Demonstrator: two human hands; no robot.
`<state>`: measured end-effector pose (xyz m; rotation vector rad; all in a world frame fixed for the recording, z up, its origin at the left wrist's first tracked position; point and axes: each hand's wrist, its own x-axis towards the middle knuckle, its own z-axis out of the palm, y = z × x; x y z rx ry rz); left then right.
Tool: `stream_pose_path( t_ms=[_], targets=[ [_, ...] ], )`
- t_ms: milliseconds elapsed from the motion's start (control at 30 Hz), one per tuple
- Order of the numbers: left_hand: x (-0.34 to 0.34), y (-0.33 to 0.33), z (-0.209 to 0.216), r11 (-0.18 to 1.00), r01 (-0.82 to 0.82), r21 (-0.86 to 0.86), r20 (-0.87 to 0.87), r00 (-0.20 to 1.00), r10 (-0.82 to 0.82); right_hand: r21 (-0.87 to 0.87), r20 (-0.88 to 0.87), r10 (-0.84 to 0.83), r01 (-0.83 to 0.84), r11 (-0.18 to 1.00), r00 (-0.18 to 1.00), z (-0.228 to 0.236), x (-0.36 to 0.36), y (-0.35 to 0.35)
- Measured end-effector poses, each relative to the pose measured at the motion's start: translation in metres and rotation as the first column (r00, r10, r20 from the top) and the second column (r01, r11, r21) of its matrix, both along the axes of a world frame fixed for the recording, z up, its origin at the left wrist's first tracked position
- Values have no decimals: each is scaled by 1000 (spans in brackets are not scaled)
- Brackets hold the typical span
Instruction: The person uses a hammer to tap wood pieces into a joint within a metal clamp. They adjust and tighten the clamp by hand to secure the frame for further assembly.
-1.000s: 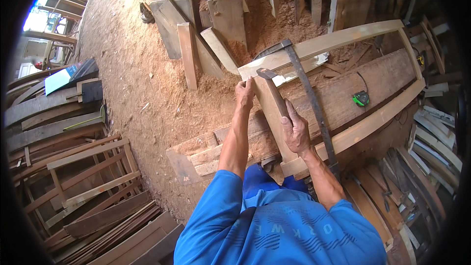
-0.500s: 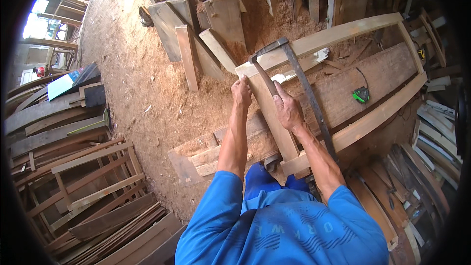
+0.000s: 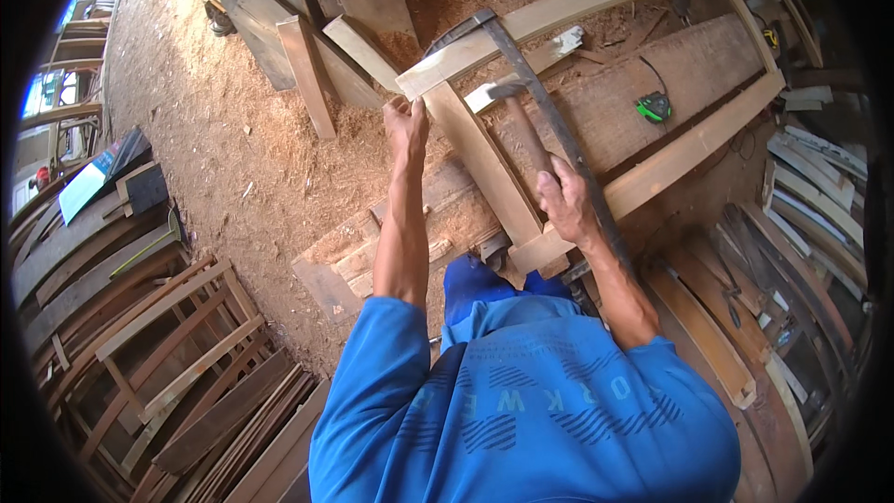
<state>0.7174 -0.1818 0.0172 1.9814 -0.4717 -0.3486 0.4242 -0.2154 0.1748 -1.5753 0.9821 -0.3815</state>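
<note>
A pale wooden frame (image 3: 484, 168) with gently curved long rails lies in front of me. At its far left corner is my left hand (image 3: 407, 129), thumb and fingertips pinched together; whatever they hold is too small to make out. My right hand (image 3: 568, 203) is closed around the wooden handle of a hammer (image 3: 529, 135). The hammer's dark head is over the frame's inner side, apart from the left hand. A long dark metal bar clamp (image 3: 549, 116) spans the frame from the far rail to the near one, just beside the right hand.
Under the frame is a broad brown plank (image 3: 698, 79) with a green tape measure (image 3: 654, 108) on it. Upright boards (image 3: 305, 79) stand in sawdust at the far side. Stacked wooden frames and slats (image 3: 186, 345) fill the left; more timber (image 3: 819, 163) lies at right.
The hammer has moved from beside the corner to the right, away from my left hand. My left hand stays by the corner, fingers still pinched. The whole view has shifted slightly.
</note>
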Motion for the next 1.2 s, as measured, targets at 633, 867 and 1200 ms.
stream_pose_path(
  t_ms=[633,867,1200],
  targets=[
    [-245,170,25,936,243,-256,-942,153,-298,-52,-242,86,-101,994,966,-5,-134,77],
    [-246,168,18,916,345,-206,-902,296,-315,-203,-264,-249,199,959,932,14,-136,34],
    [-235,160,33,848,524,-75,-824,447,-349,-453,-576,-500,257,854,646,-21,-203,-55]
  ],
)
